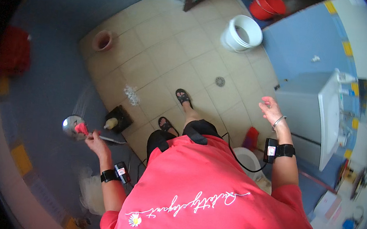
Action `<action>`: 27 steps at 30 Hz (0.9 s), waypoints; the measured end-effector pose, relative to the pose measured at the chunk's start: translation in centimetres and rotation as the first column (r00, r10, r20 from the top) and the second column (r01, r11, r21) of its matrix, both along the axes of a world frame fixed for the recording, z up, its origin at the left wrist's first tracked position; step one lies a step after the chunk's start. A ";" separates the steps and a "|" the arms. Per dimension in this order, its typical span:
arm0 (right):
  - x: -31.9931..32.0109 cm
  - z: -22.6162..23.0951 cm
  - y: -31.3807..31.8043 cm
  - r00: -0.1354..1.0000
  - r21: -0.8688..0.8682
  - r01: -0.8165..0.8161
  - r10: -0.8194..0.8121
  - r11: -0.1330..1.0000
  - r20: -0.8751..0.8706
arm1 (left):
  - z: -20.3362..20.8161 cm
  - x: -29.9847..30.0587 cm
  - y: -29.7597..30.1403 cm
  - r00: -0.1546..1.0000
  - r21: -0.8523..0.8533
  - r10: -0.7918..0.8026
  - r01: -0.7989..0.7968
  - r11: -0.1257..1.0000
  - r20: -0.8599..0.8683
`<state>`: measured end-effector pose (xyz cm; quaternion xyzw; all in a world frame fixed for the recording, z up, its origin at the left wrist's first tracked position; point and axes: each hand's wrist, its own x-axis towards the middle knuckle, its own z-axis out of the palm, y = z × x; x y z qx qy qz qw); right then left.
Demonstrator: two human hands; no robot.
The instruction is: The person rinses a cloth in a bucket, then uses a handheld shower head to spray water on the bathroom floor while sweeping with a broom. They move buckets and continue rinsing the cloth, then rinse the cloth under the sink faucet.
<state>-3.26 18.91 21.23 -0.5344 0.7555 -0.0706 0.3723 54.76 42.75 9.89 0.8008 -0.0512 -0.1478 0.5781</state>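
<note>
- Just beyond the left hand (pixel 97 145), its fingers gripping tight: round, shiny metal shower head (pixel 69 127), spraying!
- Against those fingertips: crumpled, cloth-like pink piece (pixel 82 128).
- Far rightward: right hand (pixel 272 110), fingers released, loosely curled.

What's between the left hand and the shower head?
In the head view, what looks like a pink cloth shows between the left hand and the shower head.
</note>
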 end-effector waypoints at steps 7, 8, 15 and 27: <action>-9.5 0.1 4.5 0.939 -0.102 0.325 -0.334 0.940 -0.083 | -0.6 0.1 -0.2 0.999 -0.005 -0.016 0.016 1.000 -0.032; -10.9 0.3 5.1 0.919 -0.124 0.366 -0.379 0.922 -0.111 | -0.6 0.1 -0.3 0.998 -0.074 -0.004 0.000 0.997 -0.058; -25.5 -1.4 8.8 0.759 -0.168 0.624 -0.643 0.763 -0.102 | 3.4 -0.8 -1.5 0.998 0.108 -0.069 0.070 0.992 -0.013; -44.6 -7.5 23.9 0.523 -0.013 0.852 -0.851 0.523 0.036 | 6.0 -3.2 -1.6 0.996 0.213 -0.048 0.031 0.977 0.076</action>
